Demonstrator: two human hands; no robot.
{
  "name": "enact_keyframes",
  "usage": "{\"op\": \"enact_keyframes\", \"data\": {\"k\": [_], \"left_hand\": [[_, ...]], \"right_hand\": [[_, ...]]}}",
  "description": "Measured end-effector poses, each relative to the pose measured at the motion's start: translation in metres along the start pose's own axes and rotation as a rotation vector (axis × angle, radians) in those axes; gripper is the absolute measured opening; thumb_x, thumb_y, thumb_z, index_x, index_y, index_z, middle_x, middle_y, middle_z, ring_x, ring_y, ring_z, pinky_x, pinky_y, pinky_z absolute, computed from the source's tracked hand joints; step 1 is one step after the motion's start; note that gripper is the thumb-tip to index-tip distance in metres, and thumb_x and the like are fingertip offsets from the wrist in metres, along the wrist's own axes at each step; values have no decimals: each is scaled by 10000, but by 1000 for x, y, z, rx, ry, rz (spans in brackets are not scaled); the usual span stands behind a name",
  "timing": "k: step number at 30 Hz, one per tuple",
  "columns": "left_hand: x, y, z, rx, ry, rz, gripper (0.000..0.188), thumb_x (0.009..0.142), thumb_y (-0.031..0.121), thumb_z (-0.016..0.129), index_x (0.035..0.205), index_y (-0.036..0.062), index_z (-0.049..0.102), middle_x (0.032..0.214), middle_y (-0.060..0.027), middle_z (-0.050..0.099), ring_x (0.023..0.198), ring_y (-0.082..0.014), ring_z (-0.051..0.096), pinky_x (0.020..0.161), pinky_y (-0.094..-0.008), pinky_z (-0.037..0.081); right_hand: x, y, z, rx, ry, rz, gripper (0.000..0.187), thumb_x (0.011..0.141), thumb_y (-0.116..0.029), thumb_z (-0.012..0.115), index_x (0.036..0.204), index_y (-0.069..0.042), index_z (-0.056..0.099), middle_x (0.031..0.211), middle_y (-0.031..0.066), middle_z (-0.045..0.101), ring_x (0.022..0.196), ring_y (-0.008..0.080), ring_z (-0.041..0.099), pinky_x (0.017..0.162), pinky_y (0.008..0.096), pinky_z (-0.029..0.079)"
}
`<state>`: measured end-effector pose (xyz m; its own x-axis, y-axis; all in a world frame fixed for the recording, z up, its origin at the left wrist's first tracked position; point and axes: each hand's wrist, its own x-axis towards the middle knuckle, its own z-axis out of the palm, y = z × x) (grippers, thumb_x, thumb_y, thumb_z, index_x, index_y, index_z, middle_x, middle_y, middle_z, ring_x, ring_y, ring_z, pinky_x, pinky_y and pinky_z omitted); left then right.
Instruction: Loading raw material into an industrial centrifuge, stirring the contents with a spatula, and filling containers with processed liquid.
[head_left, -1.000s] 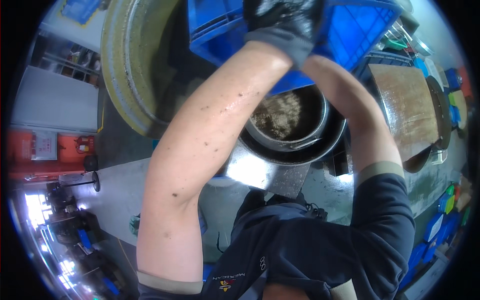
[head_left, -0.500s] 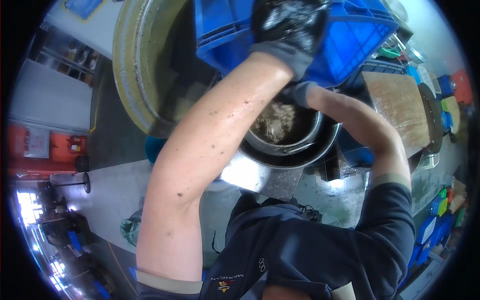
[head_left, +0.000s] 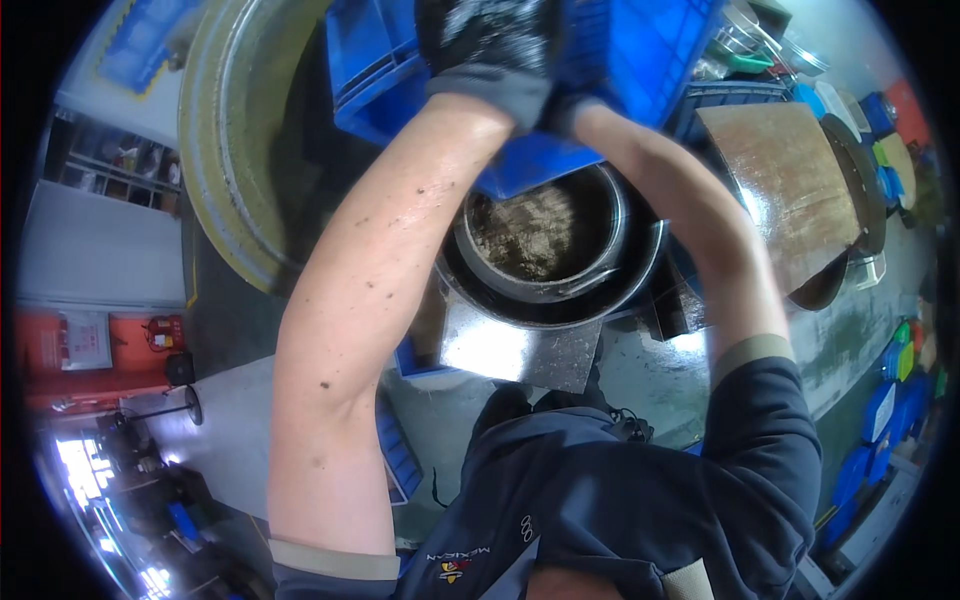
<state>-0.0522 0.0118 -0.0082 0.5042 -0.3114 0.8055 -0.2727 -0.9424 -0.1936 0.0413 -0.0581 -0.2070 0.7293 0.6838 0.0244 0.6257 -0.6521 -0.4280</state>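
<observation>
Moved my right hand (head_left: 572, 112) up from the round pan (head_left: 535, 291) to the blue crate (head_left: 650, 60), left hand (head_left: 490, 40) black-gloved against it, fingers hidden on both, can't tell how closed my grip is, crate overlapping pan's far rim in view.

A blue plastic crate (head_left: 640, 70) with ribbed walls is sitting aslant at the gloved left hand (head_left: 488, 45), spreading to both sides of the grip and showing a lower edge beneath it.
</observation>
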Motion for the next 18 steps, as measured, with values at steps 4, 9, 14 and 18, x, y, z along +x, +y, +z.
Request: {"op": "enact_keyframes", "data": {"k": [4,9,14,18], "left_hand": [[4,13,3,-18,22,20,162,824,153,483,796,55,608,710,-163,623,670,-306,631,600,-425,501],[-10,-10,0,-104,-19,76,170,829,170,487,778,60,605,717,-160,621,681,-308,629,622,-414,493],[-7,-9,-1,-75,87,43,155,830,156,481,772,66,593,697,-154,607,660,-307,618,597,-413,492],[0,3,4,-21,91,19,141,826,153,478,789,65,582,688,-158,600,656,-298,620,573,-414,493]], "right_hand": [[26,51,40,-87,129,24,435,897,-447,454,1128,-132,647,1183,163,611,1113,298,570,958,391,428],[-17,19,84,37,202,-260,397,917,-402,470,1142,-117,630,1179,146,611,1096,279,577,928,378,453],[-97,24,33,288,334,-220,311,932,-336,509,1081,-100,647,1054,108,657,910,260,648,758,368,526],[-78,83,-23,-23,469,342,241,906,-292,548,1042,-140,675,863,78,698,712,296,672,609,364,531]]}}
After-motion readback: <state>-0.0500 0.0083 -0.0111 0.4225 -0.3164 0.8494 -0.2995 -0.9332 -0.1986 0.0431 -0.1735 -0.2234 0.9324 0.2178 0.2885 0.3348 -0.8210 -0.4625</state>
